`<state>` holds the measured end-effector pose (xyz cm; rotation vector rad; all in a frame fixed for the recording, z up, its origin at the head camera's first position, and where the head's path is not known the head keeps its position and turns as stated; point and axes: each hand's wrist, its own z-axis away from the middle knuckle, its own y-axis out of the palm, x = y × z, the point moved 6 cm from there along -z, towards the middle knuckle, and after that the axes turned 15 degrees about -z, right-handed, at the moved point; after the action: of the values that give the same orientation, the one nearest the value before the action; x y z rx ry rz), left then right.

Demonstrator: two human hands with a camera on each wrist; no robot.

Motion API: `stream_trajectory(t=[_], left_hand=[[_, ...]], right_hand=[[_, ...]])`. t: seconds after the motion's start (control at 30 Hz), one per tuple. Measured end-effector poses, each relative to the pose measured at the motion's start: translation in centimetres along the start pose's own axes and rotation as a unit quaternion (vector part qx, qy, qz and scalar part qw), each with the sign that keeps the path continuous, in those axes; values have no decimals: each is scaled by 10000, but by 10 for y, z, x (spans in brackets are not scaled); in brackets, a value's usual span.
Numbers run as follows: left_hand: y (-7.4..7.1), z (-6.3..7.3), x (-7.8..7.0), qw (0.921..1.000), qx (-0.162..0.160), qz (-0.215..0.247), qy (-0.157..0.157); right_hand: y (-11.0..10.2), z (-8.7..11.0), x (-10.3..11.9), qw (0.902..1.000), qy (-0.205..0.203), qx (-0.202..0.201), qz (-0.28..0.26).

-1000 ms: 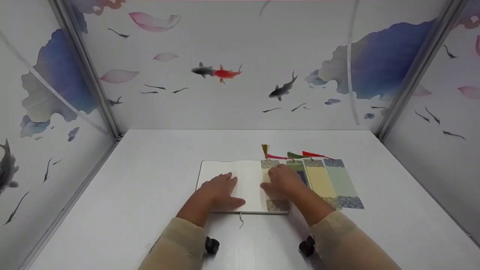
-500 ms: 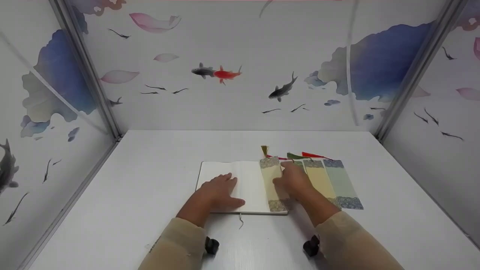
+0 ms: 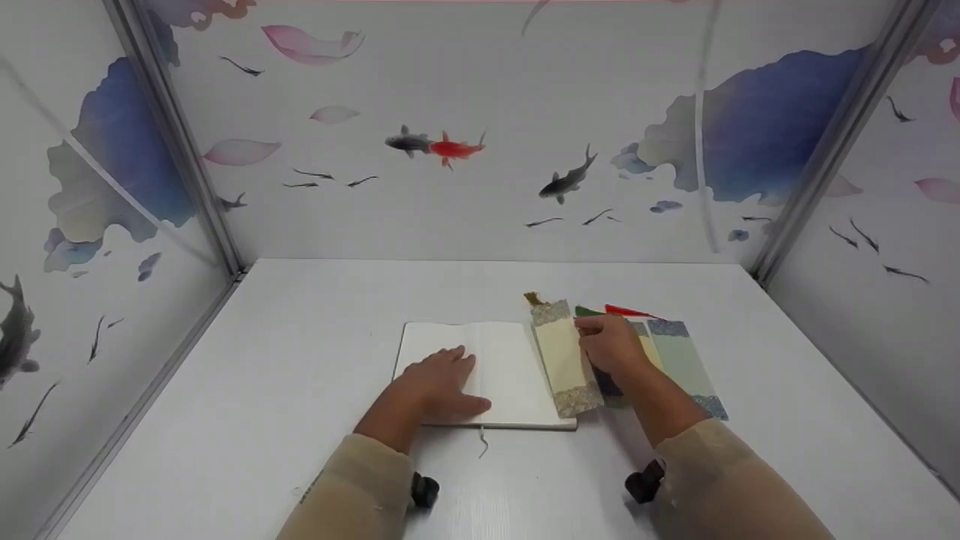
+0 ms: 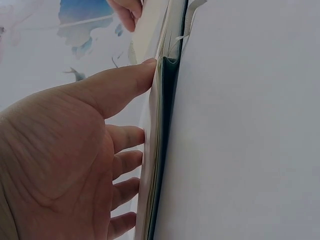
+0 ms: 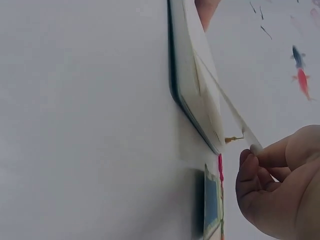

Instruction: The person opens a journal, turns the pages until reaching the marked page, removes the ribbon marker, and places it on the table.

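An open notebook (image 3: pixel 506 375) with blank white pages lies on the table, its dark teal cover edge (image 4: pixel 167 115) showing in the left wrist view. My left hand (image 3: pixel 442 382) rests flat on the left page, fingers spread. With thumb and fingers, my right hand (image 3: pixel 619 352) pinches a cream bookmark (image 3: pixel 562 352) by its right edge; the right wrist view shows it tilted up off the page. Patterned bands cross both its ends, and an olive tassel (image 3: pixel 533 298) hangs from its top. Beneath the right hand, a dark blue bookmark (image 3: pixel 607 386) is partly hidden.
Right of the notebook lie a yellow bookmark (image 3: pixel 649 345), mostly covered by the right hand, and a pale green bookmark (image 3: pixel 679 364). A red tassel (image 3: pixel 630 310) lies behind them. A ribbon marker (image 3: pixel 483 442) sticks out below the notebook. Printed panels wall the white table (image 3: pixel 300 315).
My right hand has moved right and lifted the cream bookmark's right edge, drawing it rightward from the notebook's right page. The left hand stays in place.
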<state>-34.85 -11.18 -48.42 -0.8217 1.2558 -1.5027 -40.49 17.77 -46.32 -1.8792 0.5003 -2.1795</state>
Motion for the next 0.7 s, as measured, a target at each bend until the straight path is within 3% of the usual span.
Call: stream_trajectory(t=[0.23, 0.53, 0.7], left_hand=[[-1, 0, 1, 10000, -6, -52, 43], [-2, 5, 2, 10000, -20, 45, -40], [-1, 4, 0, 9999, -11, 86, -72]], right_hand=[[-48, -4, -4, 9982, 193, -59, -568], [-112, -8, -31, 9989, 115, 33, -446], [-149, -13, -53, 9986, 318, -213, -368]])
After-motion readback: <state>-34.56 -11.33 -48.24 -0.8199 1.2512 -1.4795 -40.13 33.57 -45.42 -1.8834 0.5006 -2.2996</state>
